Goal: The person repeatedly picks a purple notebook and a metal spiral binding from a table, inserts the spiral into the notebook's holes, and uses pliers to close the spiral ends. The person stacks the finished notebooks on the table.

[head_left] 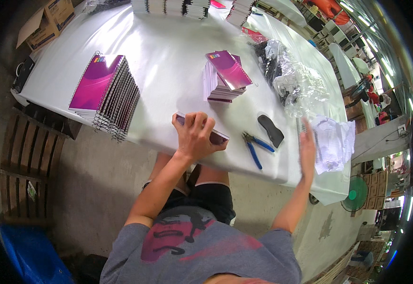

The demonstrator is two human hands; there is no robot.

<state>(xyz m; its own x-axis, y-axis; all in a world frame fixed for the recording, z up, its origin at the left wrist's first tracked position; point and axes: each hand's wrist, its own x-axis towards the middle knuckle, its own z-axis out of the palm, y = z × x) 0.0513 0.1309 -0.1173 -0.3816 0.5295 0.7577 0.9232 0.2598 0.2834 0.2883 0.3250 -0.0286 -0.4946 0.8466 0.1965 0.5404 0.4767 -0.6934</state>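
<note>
My left hand (195,135) is closed over a purple-covered notebook block (219,138), held on edge at the table's near side. My right hand (307,150), a little blurred, reaches out at the right with its fingers stretched, beside a dark spiral binding coil (299,128) and crumpled white paper (335,142). Between my hands lie blue-handled cutting pliers (258,146) and a flat black piece (271,130). Farther back stands a pile of purple notebooks (229,71), its top one askew. To the left rises a tall stack of spiral-bound purple notebooks (103,90).
The white-covered table (168,52) bears clear plastic wrap (294,78) at the right and more notebook stacks (171,7) along the far edge. A cardboard box (48,23) is at the far left. Below stands a wooden slatted chair (29,165); a green fan (355,193) is at right.
</note>
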